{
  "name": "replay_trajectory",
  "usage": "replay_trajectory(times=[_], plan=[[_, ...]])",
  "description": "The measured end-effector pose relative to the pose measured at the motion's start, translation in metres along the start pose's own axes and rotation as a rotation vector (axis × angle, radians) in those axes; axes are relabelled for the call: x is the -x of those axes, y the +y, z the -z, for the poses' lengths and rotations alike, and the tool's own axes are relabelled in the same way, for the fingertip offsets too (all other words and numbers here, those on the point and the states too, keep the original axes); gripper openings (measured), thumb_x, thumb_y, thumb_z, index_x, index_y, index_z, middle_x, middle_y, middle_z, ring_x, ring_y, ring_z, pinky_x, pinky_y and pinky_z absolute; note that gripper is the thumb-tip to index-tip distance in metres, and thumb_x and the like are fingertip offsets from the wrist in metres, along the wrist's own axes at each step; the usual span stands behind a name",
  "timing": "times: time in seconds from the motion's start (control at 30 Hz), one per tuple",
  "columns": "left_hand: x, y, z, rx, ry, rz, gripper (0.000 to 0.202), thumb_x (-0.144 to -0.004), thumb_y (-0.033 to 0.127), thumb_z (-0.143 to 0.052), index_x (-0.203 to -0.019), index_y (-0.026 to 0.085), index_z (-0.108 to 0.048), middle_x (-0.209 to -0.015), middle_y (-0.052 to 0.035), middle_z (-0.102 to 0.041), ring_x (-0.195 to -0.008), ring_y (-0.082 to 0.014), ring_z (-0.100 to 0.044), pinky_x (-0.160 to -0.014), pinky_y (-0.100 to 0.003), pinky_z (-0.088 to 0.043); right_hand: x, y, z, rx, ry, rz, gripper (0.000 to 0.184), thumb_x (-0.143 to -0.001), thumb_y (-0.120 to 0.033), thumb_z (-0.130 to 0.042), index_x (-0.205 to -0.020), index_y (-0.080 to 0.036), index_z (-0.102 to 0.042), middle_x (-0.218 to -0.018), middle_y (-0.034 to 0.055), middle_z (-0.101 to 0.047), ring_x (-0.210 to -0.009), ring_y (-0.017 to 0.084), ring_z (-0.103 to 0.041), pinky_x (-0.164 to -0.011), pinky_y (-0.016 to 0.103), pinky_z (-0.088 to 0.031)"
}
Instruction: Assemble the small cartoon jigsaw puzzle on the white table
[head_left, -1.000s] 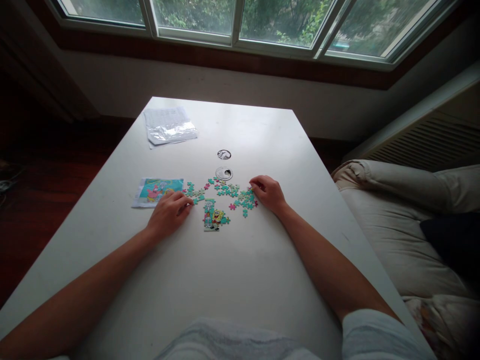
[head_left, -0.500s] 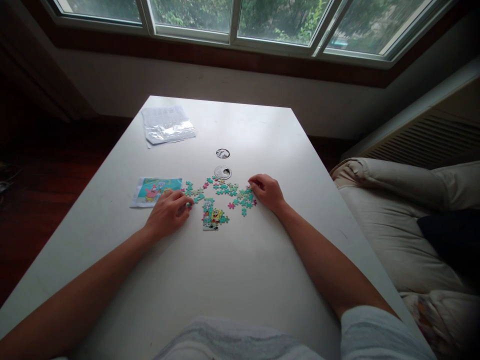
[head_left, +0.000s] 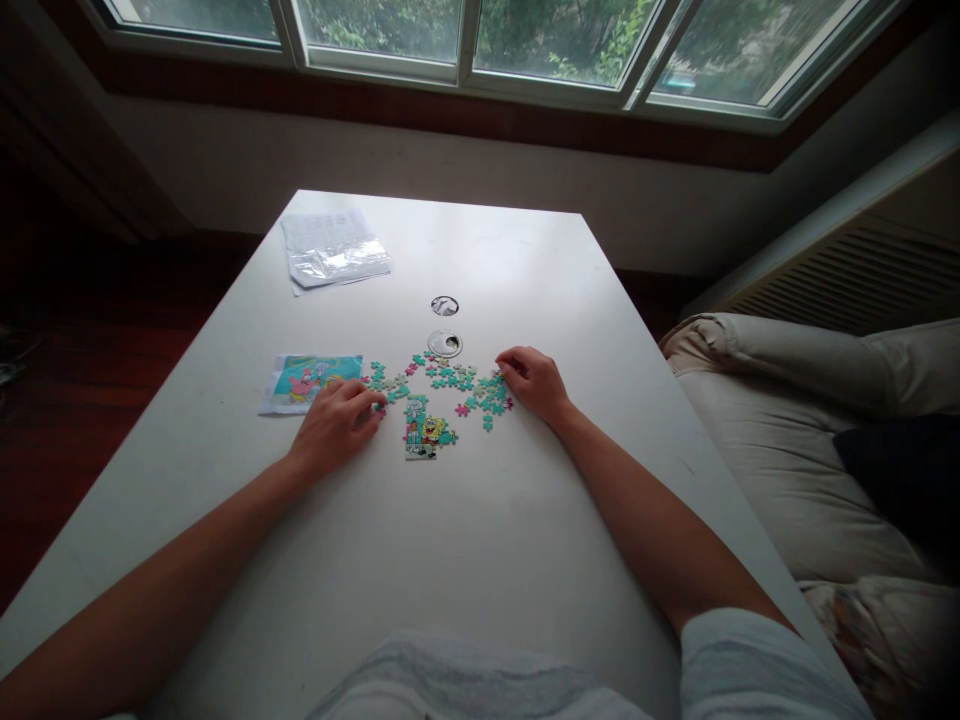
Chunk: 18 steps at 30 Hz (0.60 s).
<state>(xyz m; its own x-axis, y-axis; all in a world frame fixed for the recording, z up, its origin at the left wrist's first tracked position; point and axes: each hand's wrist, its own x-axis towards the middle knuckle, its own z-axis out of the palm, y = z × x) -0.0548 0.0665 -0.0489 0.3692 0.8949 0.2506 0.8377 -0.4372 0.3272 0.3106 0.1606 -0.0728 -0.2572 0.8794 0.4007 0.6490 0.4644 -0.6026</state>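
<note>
A partly joined jigsaw puzzle (head_left: 424, 430) with cartoon figures lies on the white table, between my hands and a little nearer to me. My left hand (head_left: 337, 420) rests left of it, fingers bent and loosely apart, fingertips by loose teal and pink pieces (head_left: 388, 386). To the right, my right hand (head_left: 534, 380) has its thumb and fingers pinched together at the edge of a cluster of teal puzzle pieces (head_left: 491, 393). Whatever sits in that pinch is too small to make out. More loose pieces (head_left: 451, 376) spread between the hands.
A printed picture packet (head_left: 311, 383) lies partly behind my left hand. Papers with a clear plastic sleeve (head_left: 337, 248) are at the table's far left. Two round metallic discs (head_left: 445, 344) sit beyond the pieces. A beige sofa (head_left: 810, 450) stands along the right side.
The view has shifted very slightly. Both hands and the puzzle pieces stay in practically the same places.
</note>
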Motion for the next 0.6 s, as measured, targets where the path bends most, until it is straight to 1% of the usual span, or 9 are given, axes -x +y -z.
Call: replay_trajectory(times=[0.17,0.37,0.5,0.6], plan=[[0.0007,-0.0003,-0.0002,-0.011,0.007,-0.007,0.026,-0.099,0.034,-0.052,-0.113,0.026,-0.072,-0.102,-0.0061,-0.067,-0.105,-0.0263,-0.056,-0.097,-0.042,-0.044,-0.0003,-0.0009,-0.0003,-0.006,0.003,-0.013,0.013,-0.089,-0.028,-0.06,-0.09,-0.022,-0.072,-0.079,0.0025,-0.065,-0.069,0.017,-0.055,-0.069,0.032,-0.047],[0.001,0.0039,0.0026,-0.019,0.027,-0.033,0.025,-0.1,0.032,-0.051,-0.11,0.024,-0.072,-0.104,-0.0062,-0.068,-0.104,-0.026,-0.056,-0.096,-0.043,-0.044,0.0002,0.002,0.0003,-0.014,0.008,-0.032,0.014,-0.089,-0.028,-0.06,-0.092,-0.022,-0.072,-0.079,0.0022,-0.066,-0.068,0.017,-0.055,-0.069,0.031,-0.046],[0.0015,0.0055,0.0026,0.009,0.024,-0.096,0.025,-0.101,0.03,-0.05,-0.109,0.024,-0.072,-0.103,-0.006,-0.069,-0.102,-0.024,-0.058,-0.095,-0.041,-0.046,0.0007,0.0037,0.0033,-0.004,0.004,-0.041,0.015,-0.09,-0.028,-0.06,-0.092,-0.022,-0.073,-0.077,0.0013,-0.065,-0.068,0.016,-0.056,-0.069,0.03,-0.045],[0.0024,0.0079,0.0026,0.034,0.006,-0.183,0.023,-0.101,0.028,-0.05,-0.11,0.024,-0.072,-0.104,-0.0055,-0.07,-0.101,-0.0226,-0.059,-0.094,-0.04,-0.046,0.001,0.0033,0.0052,0.007,0.007,-0.054,0.015,-0.09,-0.028,-0.06,-0.092,-0.021,-0.073,-0.074,0.0008,-0.064,-0.066,0.015,-0.055,-0.067,0.028,-0.043]])
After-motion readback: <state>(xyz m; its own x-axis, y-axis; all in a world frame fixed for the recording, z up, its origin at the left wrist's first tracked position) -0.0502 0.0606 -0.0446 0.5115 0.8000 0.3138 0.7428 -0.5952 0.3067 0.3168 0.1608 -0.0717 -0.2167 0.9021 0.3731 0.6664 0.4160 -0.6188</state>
